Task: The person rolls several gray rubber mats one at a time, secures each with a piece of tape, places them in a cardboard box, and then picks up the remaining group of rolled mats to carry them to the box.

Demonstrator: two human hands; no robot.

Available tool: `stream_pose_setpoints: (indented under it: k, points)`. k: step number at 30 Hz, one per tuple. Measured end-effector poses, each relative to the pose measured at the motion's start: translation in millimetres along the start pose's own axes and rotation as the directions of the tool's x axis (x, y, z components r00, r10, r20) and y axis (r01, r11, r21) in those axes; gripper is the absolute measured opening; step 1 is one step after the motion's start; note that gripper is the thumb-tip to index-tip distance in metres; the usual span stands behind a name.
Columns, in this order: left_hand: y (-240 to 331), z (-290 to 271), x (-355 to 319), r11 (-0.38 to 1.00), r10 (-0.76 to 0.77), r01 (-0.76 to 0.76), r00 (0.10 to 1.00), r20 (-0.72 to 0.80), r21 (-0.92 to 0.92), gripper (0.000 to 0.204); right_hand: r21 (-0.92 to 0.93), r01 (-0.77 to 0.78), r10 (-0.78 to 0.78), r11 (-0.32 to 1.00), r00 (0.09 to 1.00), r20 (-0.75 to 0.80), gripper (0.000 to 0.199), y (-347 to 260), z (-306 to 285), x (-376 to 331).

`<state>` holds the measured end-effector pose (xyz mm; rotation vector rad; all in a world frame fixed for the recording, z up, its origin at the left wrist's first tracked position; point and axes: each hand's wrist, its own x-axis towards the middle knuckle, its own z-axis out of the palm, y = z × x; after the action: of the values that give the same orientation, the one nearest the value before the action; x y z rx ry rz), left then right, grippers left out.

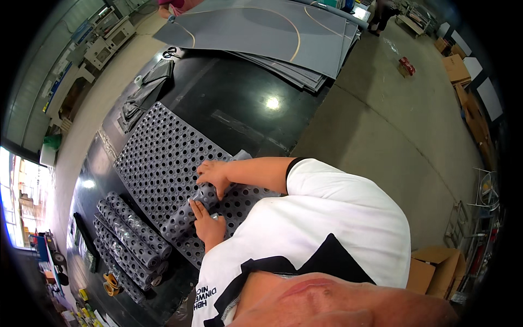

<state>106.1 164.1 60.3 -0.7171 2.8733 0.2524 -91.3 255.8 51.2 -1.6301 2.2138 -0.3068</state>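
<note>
A grey mat [155, 163] full of round holes lies on the black table, its near part turned up into a roll [181, 224]. My right hand [214, 174] curls over the upper part of this roll, fingers bent and thumb pointing down. Lower along the same roll, my left hand [207, 224] holds it with two fingers laid across and the thumb apart. A small shiny patch shows by the left thumb; I cannot tell what it is. The underside of the roll is hidden.
Several rolled perforated mats [128, 240] lie at the left, beside yellow-brown tape rolls [111, 284]. Large grey sheets [256, 27] are stacked at the table's [239, 82] far end, near scissors [170, 52] and folded dark plastic [144, 95]. Another person's hand [171, 18] touches the sheets.
</note>
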Motion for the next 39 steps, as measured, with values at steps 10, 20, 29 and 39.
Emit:
stream_pose_setpoints:
  k: [10,20,29,39]
  points:
    - [-20,-9,58,0.996,0.068,-0.073,0.994,-0.082,-0.058,0.084,-0.130,-0.182,0.183,0.975,0.983,-0.002,0.089,-9,-4,19]
    - [-27,13,10,0.996,0.074,-0.074,0.997,0.001,0.049,0.088,-0.118,-0.170,0.163,0.978,0.985,-0.064,0.083,-44,16,-7]
    - [-37,-19,24,0.981,0.184,-0.189,0.976,-0.113,-0.039,0.085,0.051,-0.307,0.301,0.950,0.949,0.098,0.085,-43,-13,0]
    - [-27,-5,21,0.978,0.208,-0.209,0.976,0.058,0.019,0.089,-0.055,-0.422,0.405,0.905,0.893,-0.198,0.083,-78,39,-33]
